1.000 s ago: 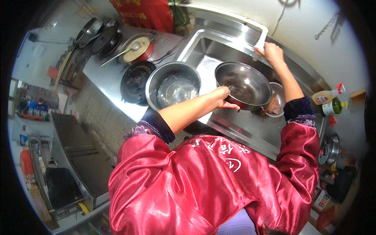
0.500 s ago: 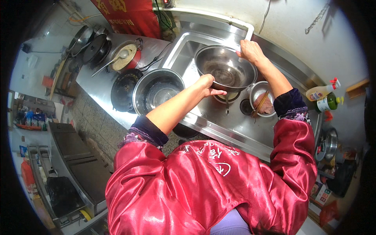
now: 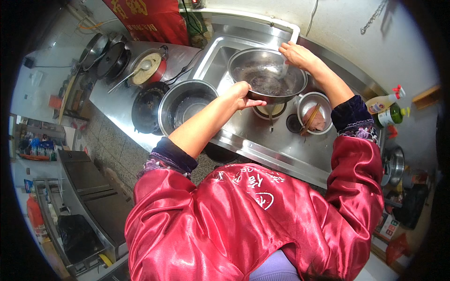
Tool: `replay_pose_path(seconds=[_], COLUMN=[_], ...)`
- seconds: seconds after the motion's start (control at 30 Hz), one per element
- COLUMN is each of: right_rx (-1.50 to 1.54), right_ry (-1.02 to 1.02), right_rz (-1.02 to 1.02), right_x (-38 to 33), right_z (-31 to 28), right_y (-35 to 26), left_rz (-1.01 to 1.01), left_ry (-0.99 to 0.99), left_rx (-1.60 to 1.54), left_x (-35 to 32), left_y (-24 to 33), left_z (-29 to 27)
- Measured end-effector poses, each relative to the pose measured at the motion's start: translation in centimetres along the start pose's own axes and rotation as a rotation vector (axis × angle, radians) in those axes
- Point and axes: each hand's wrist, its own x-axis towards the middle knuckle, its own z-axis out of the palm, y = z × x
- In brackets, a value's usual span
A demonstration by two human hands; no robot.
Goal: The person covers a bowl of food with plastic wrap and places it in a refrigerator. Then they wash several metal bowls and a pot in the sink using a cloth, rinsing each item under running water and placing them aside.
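A large steel bowl (image 3: 265, 75) is held over the steel sink (image 3: 220, 51). My left hand (image 3: 243, 93) grips its near rim. My right hand (image 3: 296, 55) rests on its far rim, next to a white tap handle (image 3: 286, 68). The bowl's inside looks dark and wet. Under it sits a small bowl (image 3: 272, 111) on the sink floor. To the right stands a small steel bowl (image 3: 315, 112) holding reddish food and chopsticks. Left of the sink, a big steel pot (image 3: 185, 105) holds some water.
A black wok (image 3: 147, 107) and a red cooker with a ladle (image 3: 149, 68) sit on the steel counter (image 3: 117, 103) at left, with dark pans (image 3: 105, 54) behind. Bottles (image 3: 386, 110) stand at right. A red cloth (image 3: 150, 18) hangs at the back wall.
The bowl has moved from the sink's right part toward its back, under the tap. My right hand shifted from the sink's back edge onto the bowl's far rim.
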Motion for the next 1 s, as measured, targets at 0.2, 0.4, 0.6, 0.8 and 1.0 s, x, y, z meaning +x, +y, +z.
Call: replay_pose_path(seconds=[0.2,0.4,0.6,0.8,1.0], right_rx=[0.02,0.109,0.048,0.111,0.109], right_ry=[0.008,0.141,0.111,0.134,0.164], right_rz=[0.081,0.134,0.196,0.203,0.149], right_x=[-1.0,-1.8,-2.3,-2.8,-2.3], right_z=[0.5,1.2,1.7,2.1,2.2], right_y=[0.2,1.0,1.4,0.8,1.0], left_rz=[-0.011,0.001,-0.001,-0.07,-0.069], left_ry=[0.032,0.042,0.08,0.004,0.017], left_rx=[0.028,0.039,0.058,0.027,0.036], left_x=[0.0,0.1,-0.5,-0.6,-0.2], left_y=[-0.5,-0.5,-1.3,-2.3,-2.2], left_z=[0.5,-0.2,0.0,-0.6,-0.9])
